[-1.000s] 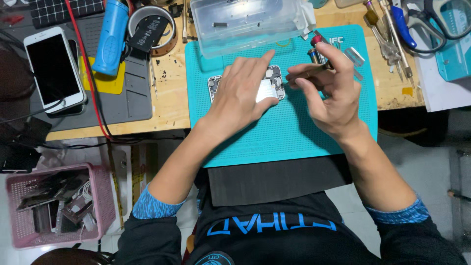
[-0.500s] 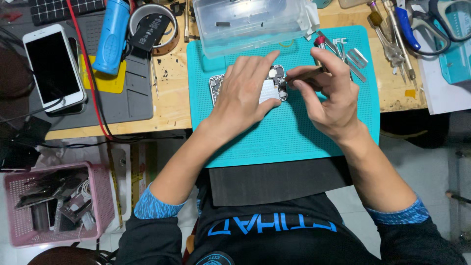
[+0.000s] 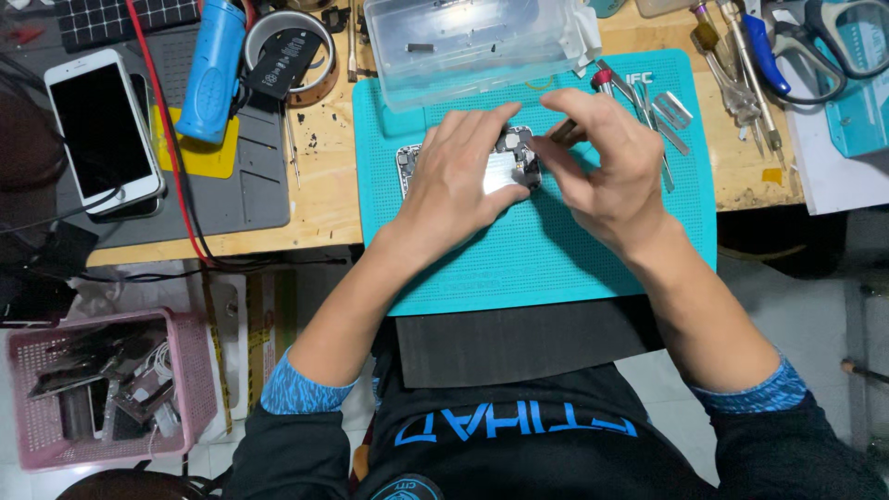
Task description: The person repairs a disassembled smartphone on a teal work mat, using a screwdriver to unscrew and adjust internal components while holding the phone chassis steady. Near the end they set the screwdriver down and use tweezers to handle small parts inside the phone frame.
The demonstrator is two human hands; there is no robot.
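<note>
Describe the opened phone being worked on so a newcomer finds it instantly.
Start at the teal mat on the wooden bench. Just below the clear plastic box, the opened phone lies under the left hand. Unlike the intact white phone far left, its metal insides show.
</note>
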